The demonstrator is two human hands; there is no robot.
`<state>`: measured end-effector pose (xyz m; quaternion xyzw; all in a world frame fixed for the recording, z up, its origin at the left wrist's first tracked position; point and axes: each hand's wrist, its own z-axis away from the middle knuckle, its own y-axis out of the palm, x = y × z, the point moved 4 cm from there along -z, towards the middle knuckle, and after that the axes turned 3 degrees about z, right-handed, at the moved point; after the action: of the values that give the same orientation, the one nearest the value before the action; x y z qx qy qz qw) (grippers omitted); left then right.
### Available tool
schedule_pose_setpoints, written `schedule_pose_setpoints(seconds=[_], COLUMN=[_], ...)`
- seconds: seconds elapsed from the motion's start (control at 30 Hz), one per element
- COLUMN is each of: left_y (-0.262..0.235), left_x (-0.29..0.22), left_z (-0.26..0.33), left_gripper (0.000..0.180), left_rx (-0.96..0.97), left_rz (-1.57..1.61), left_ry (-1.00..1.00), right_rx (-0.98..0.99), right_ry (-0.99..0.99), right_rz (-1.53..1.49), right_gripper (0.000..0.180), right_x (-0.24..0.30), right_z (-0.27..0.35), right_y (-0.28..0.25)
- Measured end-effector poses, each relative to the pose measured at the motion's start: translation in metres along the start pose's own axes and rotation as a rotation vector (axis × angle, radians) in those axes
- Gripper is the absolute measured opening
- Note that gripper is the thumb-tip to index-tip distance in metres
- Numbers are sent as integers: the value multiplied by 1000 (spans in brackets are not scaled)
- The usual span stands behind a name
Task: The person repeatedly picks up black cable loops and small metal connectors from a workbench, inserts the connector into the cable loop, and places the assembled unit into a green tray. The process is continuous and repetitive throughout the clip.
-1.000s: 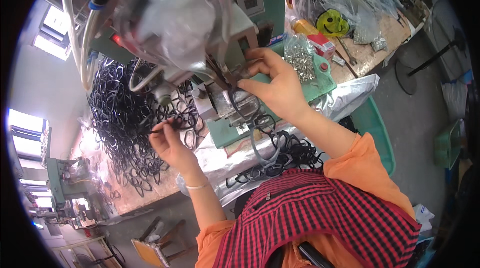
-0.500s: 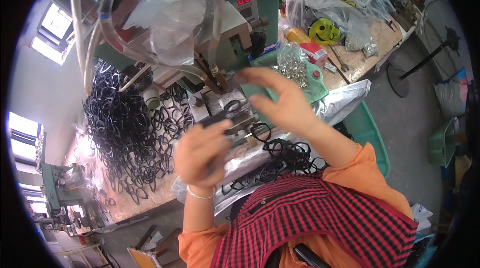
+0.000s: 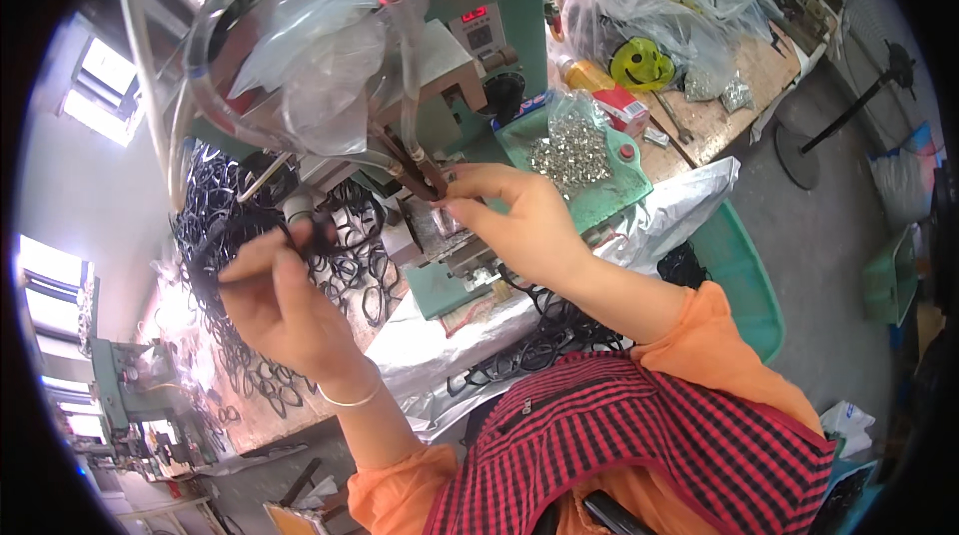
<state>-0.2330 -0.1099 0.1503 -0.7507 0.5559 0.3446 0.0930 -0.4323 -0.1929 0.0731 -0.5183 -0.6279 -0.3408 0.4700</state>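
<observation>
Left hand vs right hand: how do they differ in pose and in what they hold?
The left hand is raised away from the machine over the pile of black loops; the right hand is up at the machine's nozzle. The left hand pinches a black loop with its back to the camera; the right hand's fingertips meet at the nozzle, and what they hold is too small to tell. Both are bare, with orange sleeves.

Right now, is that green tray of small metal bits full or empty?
Partly full: a heap of shiny metal pieces lies in the green tray, with bare bottom showing.
</observation>
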Motion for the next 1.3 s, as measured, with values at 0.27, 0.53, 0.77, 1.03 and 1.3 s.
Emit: schedule_pose_setpoints(seconds=[0.27, 0.53, 0.77, 1.03, 1.3], left_y=[51, 57, 52, 39, -61], left_x=[6, 17, 25, 22, -37], left_z=[64, 72, 76, 114, 81], left_gripper=[25, 26, 25, 45, 19], left_rx=[681, 749, 726, 576, -54], left_rz=[-457, -499, -503, -481, -800], left_ry=[495, 503, 454, 197, 287], right_rx=[78, -237, -50, -58, -221], right_ry=[-135, -17, -33, -68, 28], right_rz=[685, 340, 880, 1072, 818], right_gripper=[19, 22, 11, 9, 9], right_x=[-57, -80, -70, -69, -79], right_z=[34, 6, 40, 35, 37], right_y=[-104, -154, -126, -103, -117])
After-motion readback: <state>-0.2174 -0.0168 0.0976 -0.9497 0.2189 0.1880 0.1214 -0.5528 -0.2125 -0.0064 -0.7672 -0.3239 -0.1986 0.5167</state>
